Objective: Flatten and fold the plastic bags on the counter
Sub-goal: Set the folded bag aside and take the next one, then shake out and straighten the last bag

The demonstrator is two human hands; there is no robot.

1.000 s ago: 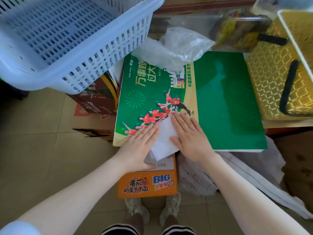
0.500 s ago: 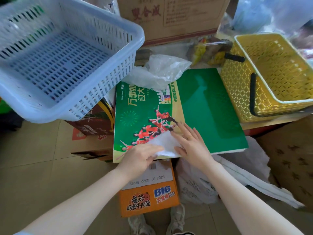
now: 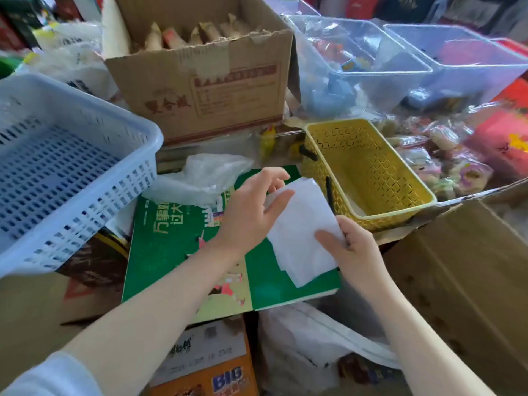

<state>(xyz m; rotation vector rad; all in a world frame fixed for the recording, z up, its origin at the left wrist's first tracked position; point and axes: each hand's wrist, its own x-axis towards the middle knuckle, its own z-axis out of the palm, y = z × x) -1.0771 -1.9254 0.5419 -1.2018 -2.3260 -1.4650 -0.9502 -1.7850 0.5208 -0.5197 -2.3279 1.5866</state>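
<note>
A folded white plastic bag (image 3: 303, 232) is held in the air above the green printed box (image 3: 171, 247). My right hand (image 3: 354, 250) grips its right edge, thumb on top. My left hand (image 3: 251, 212) touches the bag's upper left edge with thumb and fingers spread around it. A crumpled clear plastic bag (image 3: 205, 175) lies at the far edge of the green box, beyond my left hand.
A yellow lattice basket (image 3: 368, 172) stands just right of the held bag. A large light-blue basket (image 3: 57, 172) sits at left, a cardboard box (image 3: 200, 78) behind, clear bins (image 3: 400, 67) at back right. More boxes and white bags lie below on the floor.
The folded bag was pressed flat on the green box under both hands; now it is lifted and carried right, toward the yellow basket. The view has tilted up.
</note>
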